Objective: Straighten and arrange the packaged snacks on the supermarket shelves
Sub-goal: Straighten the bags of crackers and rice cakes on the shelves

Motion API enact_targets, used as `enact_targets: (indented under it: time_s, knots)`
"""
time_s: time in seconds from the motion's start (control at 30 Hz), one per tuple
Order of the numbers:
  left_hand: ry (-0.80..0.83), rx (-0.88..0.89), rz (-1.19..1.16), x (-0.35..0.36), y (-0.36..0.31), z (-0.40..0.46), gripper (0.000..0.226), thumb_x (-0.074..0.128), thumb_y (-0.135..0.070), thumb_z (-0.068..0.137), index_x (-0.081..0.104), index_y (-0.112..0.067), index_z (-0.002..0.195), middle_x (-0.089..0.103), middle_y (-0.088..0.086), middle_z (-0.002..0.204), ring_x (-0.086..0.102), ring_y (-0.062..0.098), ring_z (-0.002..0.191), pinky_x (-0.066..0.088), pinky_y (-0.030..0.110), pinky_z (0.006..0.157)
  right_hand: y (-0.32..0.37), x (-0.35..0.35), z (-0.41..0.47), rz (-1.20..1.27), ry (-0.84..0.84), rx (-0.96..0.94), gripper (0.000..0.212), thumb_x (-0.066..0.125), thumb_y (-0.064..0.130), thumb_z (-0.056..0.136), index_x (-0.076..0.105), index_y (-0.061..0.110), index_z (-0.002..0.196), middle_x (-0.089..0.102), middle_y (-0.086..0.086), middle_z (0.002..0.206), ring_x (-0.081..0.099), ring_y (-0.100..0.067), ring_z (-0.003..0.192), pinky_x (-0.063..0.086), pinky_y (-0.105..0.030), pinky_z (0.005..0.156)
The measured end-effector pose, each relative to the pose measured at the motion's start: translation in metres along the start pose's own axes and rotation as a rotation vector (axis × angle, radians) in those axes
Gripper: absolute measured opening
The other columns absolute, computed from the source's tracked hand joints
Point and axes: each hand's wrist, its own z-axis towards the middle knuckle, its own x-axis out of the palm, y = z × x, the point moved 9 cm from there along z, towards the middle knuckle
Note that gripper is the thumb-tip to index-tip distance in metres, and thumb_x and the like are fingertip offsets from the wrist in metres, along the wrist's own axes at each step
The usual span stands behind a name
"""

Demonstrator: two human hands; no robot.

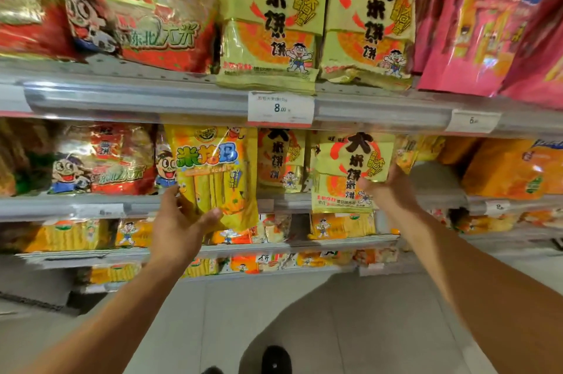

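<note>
Two hands are up at the middle shelf (292,201), each holding one packet. Left hand (179,221) grips a yellow stick-snack bag (213,172) from below, thumb on the front, fingers curled behind its lower edge; the bag stands upright, its bottom hanging out past the shelf lip. Right hand (387,191) pinches a yellow-green rice-cracker pack (347,172) at its right side, thumb on the face, other fingers hidden behind it. That pack is upright too, its foot dropping below the shelf edge.

Between the two held packets, one more rice-cracker pack (278,160) stands further back on the same shelf. Left of the stick-snack bag: red cartoon-face bags (103,160), leaning. Right end of this shelf: orange bags (511,169), blurred.

Top shelf (137,99) carries, left to right, red bags (137,8), two front-facing stacks of yellow-green rice-cracker packs (316,14), and pink bags (493,17). A price tag reading 8.00 (280,108) is clipped to its rail under the crackers.

Lower shelves hold small orange and yellow packets (341,226), too blurred to read.
</note>
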Motion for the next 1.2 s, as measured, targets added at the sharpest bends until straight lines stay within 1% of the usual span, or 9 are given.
enact_targets:
  time_s: [0.1,0.23,0.4,0.6,0.73,0.87,1.0,1.1,1.2]
  knots:
    - [0.008,0.017,0.014,0.0,-0.001,-0.002,0.087,0.082,-0.04,0.071,0.035,-0.02,0.141,0.056,-0.009,0.088,0.054,0.003,0.082,0.04,0.023,0.063,0.012,-0.002,0.015,0.023,-0.012,-0.057,0.094,0.077,0.03,0.081,0.018,0.008,0.151,0.028,-0.016,0.155,0.033,-0.033,0.139,0.034,-0.031,0.1]
    - [0.047,-0.015,0.003,0.004,-0.001,-0.004,0.096,0.081,-0.044,0.068,0.03,-0.02,0.145,0.058,-0.002,0.096,0.053,0.017,0.096,0.043,0.033,0.077,0.019,0.011,0.03,0.131,-0.044,-0.004,0.093,0.077,0.021,0.081,0.018,0.008,0.152,0.023,-0.014,0.157,0.026,-0.032,0.142,0.031,-0.042,0.113]
    - [0.015,-0.012,0.01,0.007,-0.003,-0.009,0.093,0.083,-0.041,0.068,0.033,-0.02,0.142,0.058,-0.003,0.089,0.054,-0.001,0.085,0.042,0.023,0.062,0.018,0.037,0.044,0.044,0.025,-0.035,0.085,0.074,0.022,0.084,0.022,0.007,0.15,0.026,-0.01,0.157,0.027,-0.029,0.142,0.024,-0.031,0.111]
    - [0.018,-0.052,-0.031,0.011,-0.008,-0.017,0.095,0.077,-0.052,0.06,0.033,-0.024,0.138,0.06,-0.001,0.09,0.057,0.002,0.084,0.041,0.016,0.06,0.013,0.058,0.059,0.017,0.132,0.039,0.079,0.068,0.023,0.089,0.021,0.014,0.151,0.026,-0.007,0.157,0.029,-0.03,0.141,0.033,-0.041,0.107]
    - [-0.002,-0.055,-0.026,0.012,-0.009,-0.024,0.084,0.077,-0.052,0.059,0.038,-0.028,0.129,0.06,0.002,0.086,0.058,-0.002,0.076,0.042,0.015,0.056,0.017,0.059,0.062,0.023,0.084,0.06,0.072,0.068,0.02,0.089,0.027,0.013,0.147,0.037,-0.012,0.15,0.038,-0.033,0.134,0.036,-0.034,0.095]
    - [-0.005,-0.058,-0.026,0.017,-0.009,-0.029,0.085,0.082,-0.043,0.065,0.037,-0.025,0.134,0.059,-0.005,0.089,0.054,-0.006,0.078,0.04,0.014,0.059,0.011,0.062,0.056,-0.067,0.145,0.075,0.079,0.065,0.027,0.091,0.016,0.019,0.152,0.027,-0.008,0.156,0.032,-0.033,0.139,0.038,-0.041,0.103]
    - [0.023,-0.033,-0.021,0.028,-0.014,-0.032,0.088,0.083,-0.043,0.065,0.036,-0.023,0.136,0.056,-0.01,0.09,0.052,-0.006,0.081,0.04,0.016,0.061,0.017,0.057,0.044,-0.161,0.191,0.062,0.087,0.069,0.029,0.088,0.013,0.015,0.153,0.027,-0.009,0.156,0.032,-0.032,0.139,0.037,-0.039,0.104]
    - [0.042,-0.02,-0.018,0.034,-0.016,-0.034,0.087,0.085,-0.039,0.066,0.036,-0.022,0.137,0.055,-0.011,0.09,0.052,-0.006,0.082,0.04,0.016,0.062,0.025,0.052,0.02,-0.176,0.114,-0.022,0.085,0.071,0.026,0.086,0.018,0.01,0.15,0.039,-0.015,0.148,0.044,-0.033,0.13,0.042,-0.036,0.099]
    - [0.097,-0.012,-0.01,0.045,-0.022,-0.036,0.087,0.084,-0.042,0.067,0.035,-0.024,0.136,0.054,-0.012,0.09,0.051,-0.004,0.082,0.039,0.015,0.061,0.029,0.051,-0.023,-0.012,0.033,-0.183,0.081,0.069,0.023,0.087,0.021,0.015,0.151,0.03,-0.01,0.153,0.035,-0.025,0.137,0.03,-0.026,0.105]
